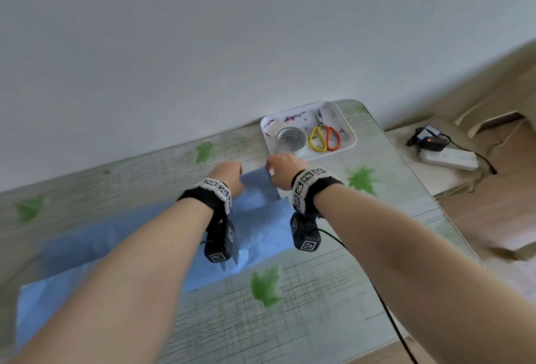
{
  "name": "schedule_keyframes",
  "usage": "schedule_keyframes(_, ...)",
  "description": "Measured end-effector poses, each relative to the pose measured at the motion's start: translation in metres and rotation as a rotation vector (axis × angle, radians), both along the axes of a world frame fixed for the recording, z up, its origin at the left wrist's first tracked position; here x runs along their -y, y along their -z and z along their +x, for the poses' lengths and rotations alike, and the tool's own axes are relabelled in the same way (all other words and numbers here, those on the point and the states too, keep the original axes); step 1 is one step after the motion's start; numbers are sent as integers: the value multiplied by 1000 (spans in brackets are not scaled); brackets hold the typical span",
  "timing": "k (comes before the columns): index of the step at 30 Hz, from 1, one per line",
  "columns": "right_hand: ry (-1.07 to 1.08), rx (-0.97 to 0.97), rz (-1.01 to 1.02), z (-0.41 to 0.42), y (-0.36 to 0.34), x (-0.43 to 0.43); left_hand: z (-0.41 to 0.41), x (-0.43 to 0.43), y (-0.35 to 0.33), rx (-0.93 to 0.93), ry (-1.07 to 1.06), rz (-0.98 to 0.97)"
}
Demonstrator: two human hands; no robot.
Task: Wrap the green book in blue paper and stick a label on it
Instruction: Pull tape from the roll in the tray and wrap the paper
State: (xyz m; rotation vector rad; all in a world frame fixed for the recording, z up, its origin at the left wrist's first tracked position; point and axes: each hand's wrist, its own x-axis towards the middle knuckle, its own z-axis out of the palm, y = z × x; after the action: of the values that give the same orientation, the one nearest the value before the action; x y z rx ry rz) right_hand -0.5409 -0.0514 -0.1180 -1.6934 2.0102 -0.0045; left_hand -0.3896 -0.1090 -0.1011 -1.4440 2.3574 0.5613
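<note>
A large sheet of blue paper (121, 244) lies across the table, folded up at its far end. No green of the book shows; it may lie under the fold. My left hand (229, 176) rests curled on the far left part of the fold. My right hand (282, 170) pinches the raised far corner of the blue paper. Both wrists carry black bands with marker tags. Small paper pieces, perhaps labels (272, 128), lie in the white tray.
A white tray (351, 134) at the table's far right corner holds a roll of clear tape (291, 138) and yellow-and-orange scissors (324, 137). A power strip (449, 157) and adapter (432, 141) sit on a low shelf to the right. A black cable (385, 305) trails from my right wrist.
</note>
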Motion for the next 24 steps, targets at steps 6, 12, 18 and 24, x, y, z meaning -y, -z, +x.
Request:
schedule_keyframes(6,149,-124,-141,-21,-5,-2,-36,-3,-9,-115,16,-10)
schedule_keyframes(12,243,-140,-85,-40,-1,-4,-58,-8,-4,-34,117,-9)
schedule_keyframes(18,51,-137,-55,-44,2,-10,-54,-16,8,-6,98,20)
schedule_keyframes(24,-45,-217,0,-43,10,-4,-53,-1,-7,-144,28,-74)
